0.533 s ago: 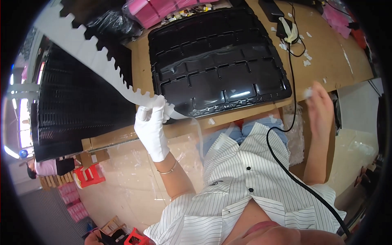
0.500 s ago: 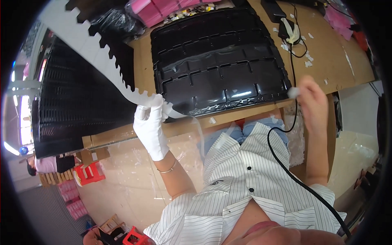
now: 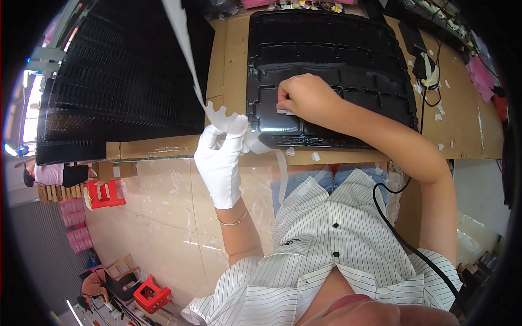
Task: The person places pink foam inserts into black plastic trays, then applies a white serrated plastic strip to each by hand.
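Note:
My left hand (image 3: pixel 222 163), in a white glove, pinches a long white strip (image 3: pixel 186 46) with toothed edges, like a backing strip of stickers. One end of the strip rises past the far edge of view; a narrower tail hangs toward my lap. Bare and with fingers bent together, my right hand (image 3: pixel 311 98) is over the near left part of a black moulded plastic tray (image 3: pixel 348 76). A small white piece (image 3: pixel 283 112) shows under its fingertips, at the tray's surface. Whether the piece is stuck to the tray, I cannot tell.
The tray lies on a cardboard-covered table (image 3: pixel 231 70). Stacked black ribbed trays (image 3: pixel 125 81) stand at the left. A black cable (image 3: pixel 421 117) runs on the right, near white scraps. Red stools (image 3: pixel 103 193) and another person (image 3: pixel 51 174) are farther left.
My right hand has moved left from beyond the tray's right side and come down over it. The strip in my left hand has turned nearly edge-on. The view has shifted.

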{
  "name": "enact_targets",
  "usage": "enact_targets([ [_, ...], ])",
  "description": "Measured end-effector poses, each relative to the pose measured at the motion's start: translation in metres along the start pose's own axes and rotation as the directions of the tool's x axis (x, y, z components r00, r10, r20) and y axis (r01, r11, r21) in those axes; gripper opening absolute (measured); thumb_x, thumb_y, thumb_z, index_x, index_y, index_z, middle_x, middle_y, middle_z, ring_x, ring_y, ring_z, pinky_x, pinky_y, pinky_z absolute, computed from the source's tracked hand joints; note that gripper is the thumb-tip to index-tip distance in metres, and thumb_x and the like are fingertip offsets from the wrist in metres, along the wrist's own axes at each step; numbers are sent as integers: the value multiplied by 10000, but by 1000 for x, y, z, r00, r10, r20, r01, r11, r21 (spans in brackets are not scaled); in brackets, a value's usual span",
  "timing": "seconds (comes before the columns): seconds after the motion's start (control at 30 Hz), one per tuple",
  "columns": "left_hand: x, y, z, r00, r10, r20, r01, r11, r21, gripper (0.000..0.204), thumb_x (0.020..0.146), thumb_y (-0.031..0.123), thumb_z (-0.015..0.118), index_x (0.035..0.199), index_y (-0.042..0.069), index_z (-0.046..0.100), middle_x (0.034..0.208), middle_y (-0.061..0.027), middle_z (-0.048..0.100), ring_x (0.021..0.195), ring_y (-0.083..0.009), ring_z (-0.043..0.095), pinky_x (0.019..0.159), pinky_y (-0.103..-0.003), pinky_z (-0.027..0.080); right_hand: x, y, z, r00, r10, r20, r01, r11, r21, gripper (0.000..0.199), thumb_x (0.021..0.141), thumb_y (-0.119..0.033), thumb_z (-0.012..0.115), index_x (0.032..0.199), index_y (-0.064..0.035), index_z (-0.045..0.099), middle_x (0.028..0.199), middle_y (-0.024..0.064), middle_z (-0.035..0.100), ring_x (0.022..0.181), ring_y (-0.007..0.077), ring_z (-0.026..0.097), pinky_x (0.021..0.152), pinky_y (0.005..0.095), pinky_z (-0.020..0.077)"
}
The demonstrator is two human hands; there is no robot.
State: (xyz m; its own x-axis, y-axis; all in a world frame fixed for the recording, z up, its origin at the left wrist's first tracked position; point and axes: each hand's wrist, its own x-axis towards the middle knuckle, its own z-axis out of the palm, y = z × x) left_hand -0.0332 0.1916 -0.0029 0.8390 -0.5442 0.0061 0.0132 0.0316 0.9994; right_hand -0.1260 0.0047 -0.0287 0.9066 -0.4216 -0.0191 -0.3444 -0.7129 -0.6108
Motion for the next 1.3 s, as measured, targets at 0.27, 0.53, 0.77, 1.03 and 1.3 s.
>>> enact_targets([
  [0.27, 9, -5, -3, 1000, -19, 7, 19, 1000, 4, 229, 819, 151, 806, 943, -7, 697, 777, -24, 650, 590, -45, 544, 539, -174, 405, 2, -3, -7, 998, -24, 56, 32, 989, -147, 178, 775, -191, 745, 797, -26, 681, 825, 142, 684, 802, 317, 662, 721, 394, 523],
  [0.53, 5, -7, -3, 999, -13, 36, 13, 1000, -7, 233, 816, 139, 808, 958, -3, 690, 773, -13, 640, 627, -38, 553, 556, -172, 421, -2, 1, -5, 996, -73, 43, 79, 985, -154, 162, 813, -187, 721, 812, -38, 656, 835, 123, 667, 788, 311, 648, 694, 397, 510],
  [0.77, 7, -14, -6, 999, -10, 42, 9, 1000, 25, 236, 821, 148, 804, 966, -1, 693, 811, -8, 645, 659, -36, 555, 564, -171, 424, -23, 12, -8, 872, -486, 52, 488, 873, -21, 126, 817, -116, 713, 830, -44, 611, 787, 64, 556, 700, 245, 585, 604, 338, 464],
  [1.03, 5, -13, -8, 999, -6, 34, 4, 999, 48, 236, 829, 167, 798, 967, 3, 699, 812, -6, 641, 652, -34, 547, 569, -171, 427, -33, 17, -29, 988, 100, 120, -155, 522, 839, 91, 886, -40, 650, 947, -19, 585, 899, 74, 637, 703, 66, 529, 639, 217, 456],
  [1.3, 3, -14, -7, 1000, 4, 28, -6, 999, 43, 252, 828, 172, 799, 984, 1, 700, 839, -17, 644, 658, -45, 564, 572, -178, 450, -33, 2, -15, 994, 100, 34, -105, 968, 227, 190, 807, -88, 743, 919, 24, 638, 768, 45, 626, 653, 94, 547, 600, 257, 456],
])
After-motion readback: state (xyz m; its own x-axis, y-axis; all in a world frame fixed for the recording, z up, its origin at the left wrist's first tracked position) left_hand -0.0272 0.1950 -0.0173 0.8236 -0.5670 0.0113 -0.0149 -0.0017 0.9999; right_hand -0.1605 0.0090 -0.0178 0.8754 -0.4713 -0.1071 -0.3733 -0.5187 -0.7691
